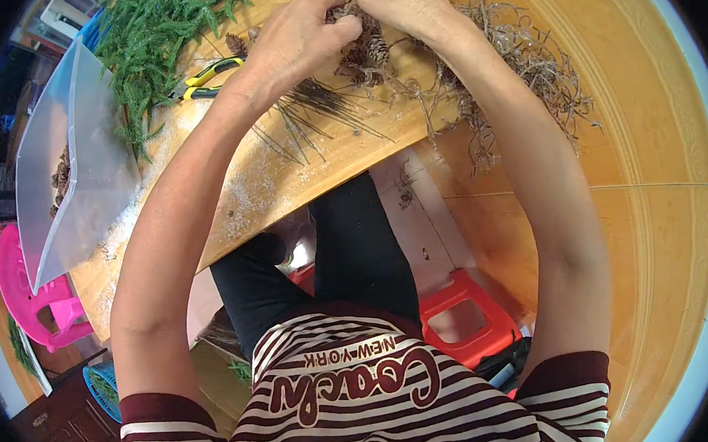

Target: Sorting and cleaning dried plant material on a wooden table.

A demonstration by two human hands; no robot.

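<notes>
Both my hands meet at a bunch of brown pine cones (374, 50) at the table's far edge. My left hand (309, 36) is curled closed on the bunch from the left, thumb and forefinger against the cones. My right hand (400, 2) reaches in from the right with its fingers bent together at the top of the bunch. The picture's upper edge cuts them off, so what they pinch is hidden. Below the cones, thin dark stems (321, 106) fan out over the wood. A hand tool with yellow-and-black handles (211, 77) lies beside my left forearm.
Green artificial sprigs (166, 19) are heaped at far left. A translucent plastic bin (96, 167) with cones inside stands at the table's left edge. Dry, tangled twigs (532, 69) lie under my right forearm. White flecks dust the wooden table (325, 165). A red stool (478, 330) stands below.
</notes>
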